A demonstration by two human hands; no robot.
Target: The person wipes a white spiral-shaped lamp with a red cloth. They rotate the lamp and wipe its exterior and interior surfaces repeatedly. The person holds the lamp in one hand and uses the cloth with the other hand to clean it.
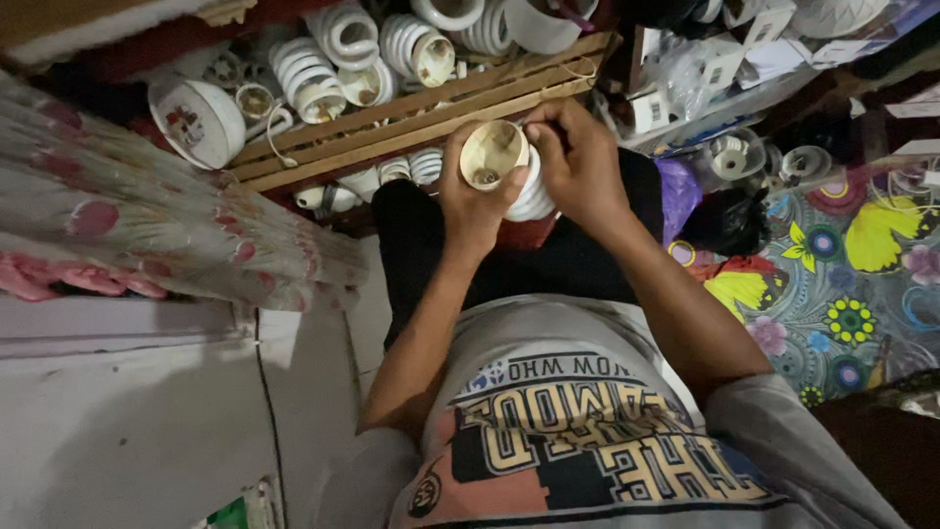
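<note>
A cramped home repair workshop: a wooden crate [411, 113] heaped with spiral lamp bulbs [308, 78], loose lamp bases [729, 157] on a flowered floor cloth [852, 284], beside a floral curtain [147, 216].

Wooden crate [411, 113] filled with white spiral lamp tubes [308, 78], white round lamp housing [201, 120] at its left end, floral curtain [147, 211], colourful butterfly-patterned mat [852, 284], black bag [729, 220]

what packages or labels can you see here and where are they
Small white cardboard boxes: upper right, beside the wooden crate, jumbled, dark printed patches.
Clear plastic wrapping: among those boxes, crumpled.
Round white lamp base with small printed label: upper left, on its side.
Large printed design on grey shirt: bottom centre, yellow and black letters.
</note>
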